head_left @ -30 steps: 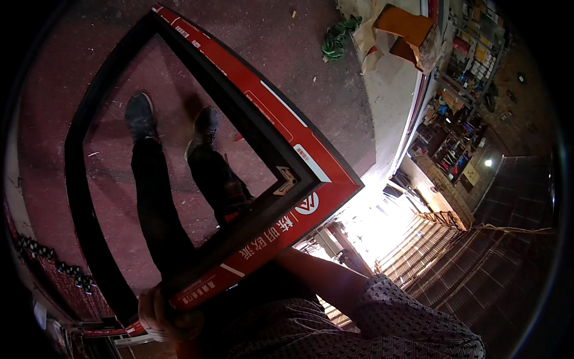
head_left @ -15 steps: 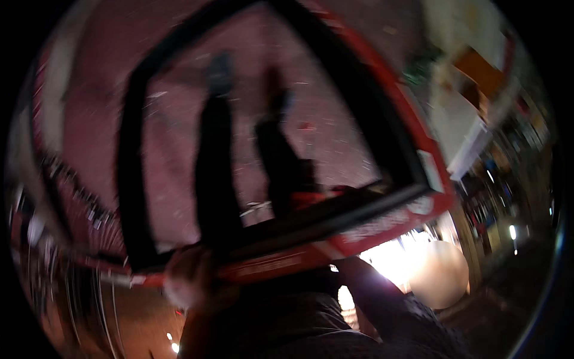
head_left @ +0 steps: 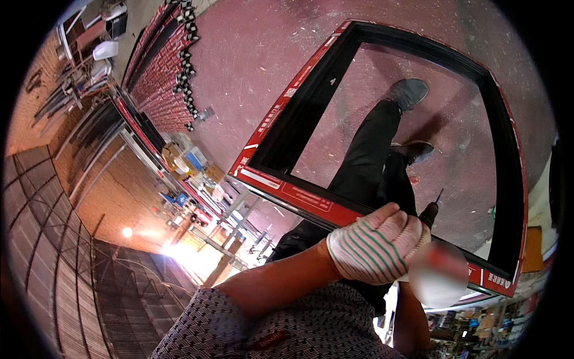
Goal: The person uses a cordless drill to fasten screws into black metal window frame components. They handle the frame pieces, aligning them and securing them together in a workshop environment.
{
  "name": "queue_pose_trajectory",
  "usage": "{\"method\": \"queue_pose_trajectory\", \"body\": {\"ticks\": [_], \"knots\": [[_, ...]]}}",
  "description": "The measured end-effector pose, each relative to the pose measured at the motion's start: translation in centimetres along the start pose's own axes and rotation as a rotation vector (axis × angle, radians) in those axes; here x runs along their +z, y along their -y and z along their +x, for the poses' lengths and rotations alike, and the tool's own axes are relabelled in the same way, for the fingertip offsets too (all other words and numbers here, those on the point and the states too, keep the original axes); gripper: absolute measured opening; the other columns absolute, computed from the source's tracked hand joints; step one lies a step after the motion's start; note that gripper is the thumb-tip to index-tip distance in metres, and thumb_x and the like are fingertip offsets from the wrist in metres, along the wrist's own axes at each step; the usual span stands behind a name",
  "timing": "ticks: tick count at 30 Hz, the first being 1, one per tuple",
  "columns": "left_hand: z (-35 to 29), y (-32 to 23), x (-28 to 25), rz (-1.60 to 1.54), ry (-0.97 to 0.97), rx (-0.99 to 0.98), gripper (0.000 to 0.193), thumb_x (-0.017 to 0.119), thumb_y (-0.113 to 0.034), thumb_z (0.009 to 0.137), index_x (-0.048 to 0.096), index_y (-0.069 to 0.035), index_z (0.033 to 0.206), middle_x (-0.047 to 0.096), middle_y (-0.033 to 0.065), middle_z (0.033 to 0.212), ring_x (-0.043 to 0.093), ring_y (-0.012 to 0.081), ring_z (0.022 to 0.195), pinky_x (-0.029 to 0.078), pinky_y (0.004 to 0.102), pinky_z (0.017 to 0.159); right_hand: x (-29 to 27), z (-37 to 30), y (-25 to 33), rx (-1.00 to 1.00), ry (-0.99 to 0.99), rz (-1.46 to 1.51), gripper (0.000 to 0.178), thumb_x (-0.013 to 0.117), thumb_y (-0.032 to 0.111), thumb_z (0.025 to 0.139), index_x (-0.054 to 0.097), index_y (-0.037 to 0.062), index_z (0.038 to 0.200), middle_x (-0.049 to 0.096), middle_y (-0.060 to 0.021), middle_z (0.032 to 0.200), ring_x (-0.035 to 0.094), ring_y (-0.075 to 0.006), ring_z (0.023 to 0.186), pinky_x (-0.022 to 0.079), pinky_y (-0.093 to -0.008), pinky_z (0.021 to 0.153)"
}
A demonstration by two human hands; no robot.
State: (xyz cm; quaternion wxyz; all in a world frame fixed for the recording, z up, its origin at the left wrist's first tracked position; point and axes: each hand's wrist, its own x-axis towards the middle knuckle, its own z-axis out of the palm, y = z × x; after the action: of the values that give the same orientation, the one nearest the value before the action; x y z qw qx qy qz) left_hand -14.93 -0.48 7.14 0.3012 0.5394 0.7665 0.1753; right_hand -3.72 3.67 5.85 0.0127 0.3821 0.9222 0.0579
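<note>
My left hand (head_left: 379, 246), in a white knit glove with green stripes, is closed over the near rail of a large four-sided window frame (head_left: 311, 200). The frame is black inside, with red printed film on its outer faces. My legs and shoes show through its opening. Just past the glove, a dark tool with a thin bit, like a power screwdriver (head_left: 429, 212), points up into the opening; what holds it is hidden. Beside the glove, a round blurred patch covers my right hand, and only the right forearm (head_left: 412, 314) shows below it.
Stacked red-wrapped profiles (head_left: 164, 90) lie on the reddish floor (head_left: 251, 60) at the far left. Cardboard boxes (head_left: 179, 160) and long bars stand beside a brick wall (head_left: 128, 173). A bright light glares at lower left. Shelves with small items (head_left: 478, 329) are at lower right.
The view has swung round and sharpened from a blur. The window frame now sits farther right in view, and the gloved left hand appears midway along its near rail.
</note>
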Motion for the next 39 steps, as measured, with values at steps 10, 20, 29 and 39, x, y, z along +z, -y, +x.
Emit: {"method": "queue_pose_trajectory", "body": {"ticks": [10,20,29,39], "knots": [[-2.4,-0.7,2.9,-0.021,-0.091,0.113,0.045,0.051,-0.023,0.079,0.059,0.013,0.105,0.061,0.0213,0.107,0.062,0.0348,0.097,0.047,0.0503,0.098,-0.5,3.1,6.7,-0.130,-0.106,-0.001,0.019,0.048,0.020,0.099,0.052,0.0028,0.106,0.058,-0.0064,0.091,0.059,-0.0230,0.081,0.049,-0.0387,0.077],[-1.6,-0.8,1.5,0.042,-0.230,-0.023,0.043,0.053,-0.038,0.081,0.059,-0.004,0.107,0.064,0.0122,0.100,0.063,0.0269,0.096,0.050,0.0447,0.095,0.5,4.4,7.3,-0.213,-0.119,0.006,0.013,0.052,0.013,0.099,0.054,0.0007,0.098,0.061,-0.0062,0.077,0.063,-0.0218,0.068,0.054,-0.0368,0.068],[-1.7,-1.7,2.7,0.068,-0.306,-0.060,0.041,0.057,-0.033,0.082,0.057,-0.003,0.111,0.065,0.0121,0.100,0.064,0.0259,0.094,0.051,0.0452,0.094,0.6,3.5,6.7,-0.275,-0.118,0.002,0.016,0.050,0.017,0.099,0.053,0.0021,0.103,0.059,-0.0063,0.085,0.061,-0.0228,0.075,0.051,-0.0382,0.073],[-1.7,-1.5,3.1,0.083,-0.315,-0.029,0.043,0.064,-0.031,0.080,0.056,-0.002,0.111,0.065,0.0116,0.100,0.065,0.0247,0.094,0.052,0.0435,0.094,1.6,1.3,4.6,-0.323,-0.045,0.018,0.025,0.046,0.024,0.099,0.051,0.0047,0.113,0.056,-0.0065,0.102,0.056,-0.0247,0.091,0.045,-0.0407,0.085]]}}
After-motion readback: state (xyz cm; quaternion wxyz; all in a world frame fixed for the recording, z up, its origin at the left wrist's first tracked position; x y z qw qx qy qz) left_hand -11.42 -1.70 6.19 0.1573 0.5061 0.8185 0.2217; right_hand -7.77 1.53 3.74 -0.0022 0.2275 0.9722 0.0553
